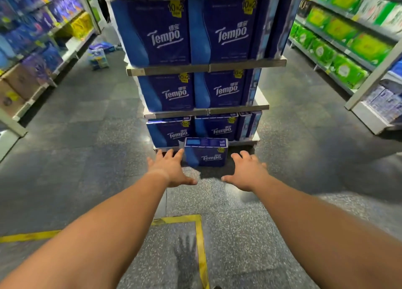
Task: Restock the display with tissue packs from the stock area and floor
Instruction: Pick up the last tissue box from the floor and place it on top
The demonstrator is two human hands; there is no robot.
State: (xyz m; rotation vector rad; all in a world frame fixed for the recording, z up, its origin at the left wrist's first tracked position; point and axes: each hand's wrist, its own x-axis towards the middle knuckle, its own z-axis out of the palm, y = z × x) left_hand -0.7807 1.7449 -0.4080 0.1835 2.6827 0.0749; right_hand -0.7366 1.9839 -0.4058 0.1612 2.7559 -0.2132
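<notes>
A dark blue Tempo tissue pack [206,152] stands upright on the floor against the foot of the tiered display [204,68]. The display's three visible shelves each hold rows of the same blue packs. My left hand [170,169] is stretched out just left of the floor pack, fingers spread, fingertips close to its left edge. My right hand [247,171] is spread open just right of the pack, a small gap apart from it. Neither hand holds anything.
A small pile of packs [99,54] lies on the floor at the back left. Aisle shelving with blue and yellow goods [43,38] runs along the left, shelving with green packs [348,45] along the right. Yellow tape [200,234] marks the floor near me.
</notes>
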